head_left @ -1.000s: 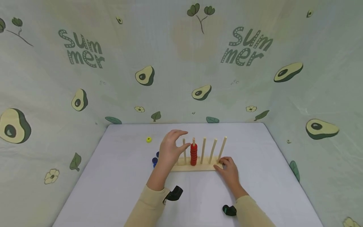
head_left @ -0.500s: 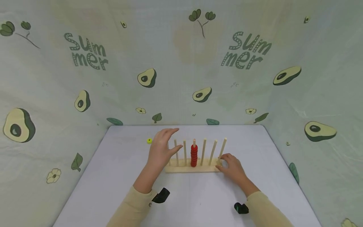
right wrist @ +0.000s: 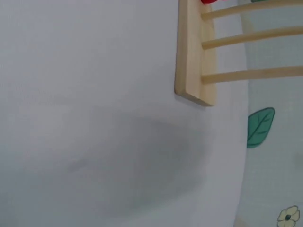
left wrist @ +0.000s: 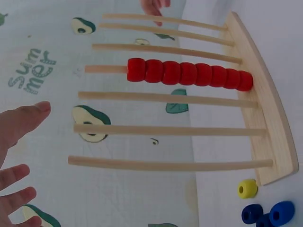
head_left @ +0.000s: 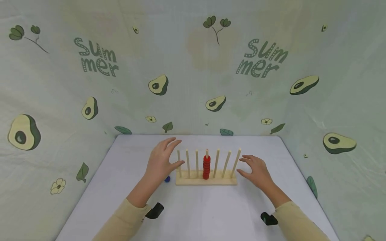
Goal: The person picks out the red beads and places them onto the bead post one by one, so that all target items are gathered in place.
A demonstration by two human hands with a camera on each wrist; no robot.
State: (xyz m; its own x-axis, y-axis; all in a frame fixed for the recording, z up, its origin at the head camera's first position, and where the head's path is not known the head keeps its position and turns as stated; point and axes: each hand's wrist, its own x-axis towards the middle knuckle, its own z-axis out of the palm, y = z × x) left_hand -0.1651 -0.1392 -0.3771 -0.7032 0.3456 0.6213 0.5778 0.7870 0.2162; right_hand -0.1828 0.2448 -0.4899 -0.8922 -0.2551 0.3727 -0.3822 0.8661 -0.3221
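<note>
A wooden bead rack [head_left: 187,182] with several upright pegs stands on the white table. Its middle peg carries a stack of red beads [left wrist: 188,74], and the other pegs are bare. My left hand [head_left: 158,161] hovers at the rack's left end, thumb and fingers spread with nothing between them. Off the right end, my right hand [head_left: 256,170] is held apart from the rack, its fingers loosely bent and holding nothing. Beside the rack's left end lie several blue beads [left wrist: 282,213] and a yellow bead [left wrist: 247,188]; in the head view my left hand hides most of them.
The white tabletop [head_left: 211,214] extends around the rack. A patterned cloth [head_left: 187,67] with avocados and lettering hangs behind and along both sides. A dark wrist camera [head_left: 155,211] sits on the left sleeve, and another camera [head_left: 268,219] is on the right.
My left hand has moved left from over the rack to its left end. My right hand has let go of the rack's right end and drawn off to the right.
</note>
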